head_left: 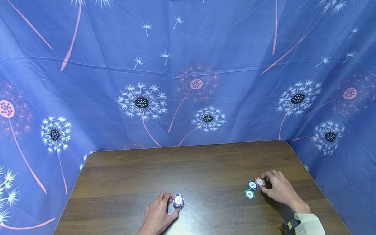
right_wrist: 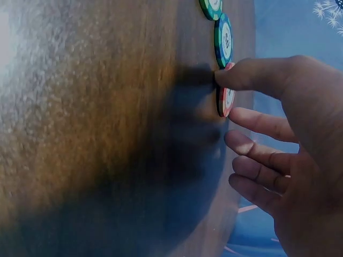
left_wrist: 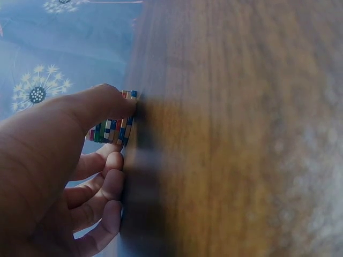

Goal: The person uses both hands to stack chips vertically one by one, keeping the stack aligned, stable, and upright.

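My left hand (head_left: 156, 213) grips a short stack of poker chips (head_left: 178, 201), thumb on the near side and forefinger on the far side. The top chip is blue and white; the left wrist view shows several colours along the edges of the stack (left_wrist: 113, 130). At the right, my right hand (head_left: 280, 188) pinches a red poker chip (head_left: 259, 181) between thumb and forefinger, its other fingers loosely bent. That chip lies right beside a blue poker chip (head_left: 252, 185). Nearer to me is a green poker chip (head_left: 249, 194) marked 20, close against the blue one.
Both hands work over a brown wood-grain table (head_left: 191, 164) with rounded far corners. Blue cloth (head_left: 183, 42) printed with dandelions hangs behind it and along both sides. A dark strap with a small device (head_left: 291, 225) sits on the right wrist by a pale sleeve (head_left: 311, 226).
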`<state>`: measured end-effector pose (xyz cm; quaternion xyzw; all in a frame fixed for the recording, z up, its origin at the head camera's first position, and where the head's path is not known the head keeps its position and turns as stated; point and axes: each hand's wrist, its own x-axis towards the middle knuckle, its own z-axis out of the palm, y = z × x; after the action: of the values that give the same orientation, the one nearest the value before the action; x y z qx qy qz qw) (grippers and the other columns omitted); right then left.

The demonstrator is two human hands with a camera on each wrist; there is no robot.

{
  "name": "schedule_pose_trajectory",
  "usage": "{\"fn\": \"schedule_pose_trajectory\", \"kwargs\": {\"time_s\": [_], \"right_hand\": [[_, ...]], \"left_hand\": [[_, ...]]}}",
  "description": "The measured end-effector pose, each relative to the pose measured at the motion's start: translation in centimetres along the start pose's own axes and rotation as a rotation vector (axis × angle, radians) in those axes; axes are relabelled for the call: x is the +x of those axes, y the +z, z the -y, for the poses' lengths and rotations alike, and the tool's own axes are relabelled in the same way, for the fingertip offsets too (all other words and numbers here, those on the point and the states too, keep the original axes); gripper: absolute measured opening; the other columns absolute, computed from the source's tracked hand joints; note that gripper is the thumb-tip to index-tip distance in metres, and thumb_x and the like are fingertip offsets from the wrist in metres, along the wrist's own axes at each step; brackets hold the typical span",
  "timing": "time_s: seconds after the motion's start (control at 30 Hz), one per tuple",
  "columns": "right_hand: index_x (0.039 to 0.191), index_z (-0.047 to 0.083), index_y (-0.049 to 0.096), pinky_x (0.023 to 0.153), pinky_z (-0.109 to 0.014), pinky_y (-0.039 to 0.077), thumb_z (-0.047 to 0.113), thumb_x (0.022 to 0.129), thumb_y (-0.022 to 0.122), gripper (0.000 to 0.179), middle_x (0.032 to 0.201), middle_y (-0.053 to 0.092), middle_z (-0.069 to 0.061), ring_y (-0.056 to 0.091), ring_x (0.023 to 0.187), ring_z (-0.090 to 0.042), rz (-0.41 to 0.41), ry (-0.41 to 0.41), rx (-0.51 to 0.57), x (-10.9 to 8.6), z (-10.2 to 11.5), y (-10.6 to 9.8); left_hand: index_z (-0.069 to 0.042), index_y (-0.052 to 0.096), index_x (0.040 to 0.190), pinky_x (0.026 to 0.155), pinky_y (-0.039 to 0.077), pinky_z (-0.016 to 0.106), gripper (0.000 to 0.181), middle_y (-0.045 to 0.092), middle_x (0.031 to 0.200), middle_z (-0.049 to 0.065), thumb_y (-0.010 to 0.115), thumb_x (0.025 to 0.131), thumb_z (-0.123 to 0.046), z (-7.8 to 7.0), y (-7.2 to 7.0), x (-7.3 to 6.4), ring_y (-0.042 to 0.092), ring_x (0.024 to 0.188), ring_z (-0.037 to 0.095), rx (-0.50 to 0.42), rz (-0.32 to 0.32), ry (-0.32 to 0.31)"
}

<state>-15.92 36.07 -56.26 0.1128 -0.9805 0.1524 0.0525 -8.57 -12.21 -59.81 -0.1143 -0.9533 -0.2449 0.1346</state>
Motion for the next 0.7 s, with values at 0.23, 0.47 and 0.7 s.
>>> {"fn": "schedule_pose_trajectory", "kwargs": {"time_s": [0.23, 0.47, 0.7], "right_hand": [[0.103, 0.006, 0.069, 0.077, -0.048, 0.045, 0.017, 0.077, 0.091, 0.035, 0.094, 0.06, -0.003, 0.055, 0.091, -0.026, 0.002, 0.006, 0.025, 0.1, -0.1, 0.3], [0.095, 0.008, 0.068, 0.075, -0.046, 0.045, 0.022, 0.073, 0.092, 0.036, 0.091, 0.058, -0.002, 0.053, 0.088, -0.023, -0.045, 0.016, 0.014, -0.4, -0.2, 0.8], [0.088, 0.01, 0.066, 0.072, -0.044, 0.045, 0.023, 0.068, 0.094, 0.036, 0.085, 0.057, 0.001, 0.053, 0.082, -0.019, -0.126, -0.001, 0.0, -1.8, -0.2, 1.0]], "left_hand": [[-0.019, 0.075, 0.108, 0.065, 0.052, 0.035, 0.044, 0.06, 0.096, -0.011, 0.093, 0.073, -0.038, 0.0, 0.0, 0.0, 0.062, 0.08, 0.01, -0.003, -0.007, 0.005], [-0.02, 0.074, 0.106, 0.065, 0.052, 0.036, 0.042, 0.059, 0.095, -0.011, 0.093, 0.073, -0.038, 0.0, 0.1, -0.1, 0.061, 0.079, 0.01, -0.008, -0.01, 0.005], [-0.02, 0.074, 0.107, 0.064, 0.052, 0.035, 0.042, 0.059, 0.095, -0.011, 0.093, 0.073, -0.039, 0.0, 0.1, -0.1, 0.061, 0.079, 0.01, -0.004, -0.012, 0.003]]}}
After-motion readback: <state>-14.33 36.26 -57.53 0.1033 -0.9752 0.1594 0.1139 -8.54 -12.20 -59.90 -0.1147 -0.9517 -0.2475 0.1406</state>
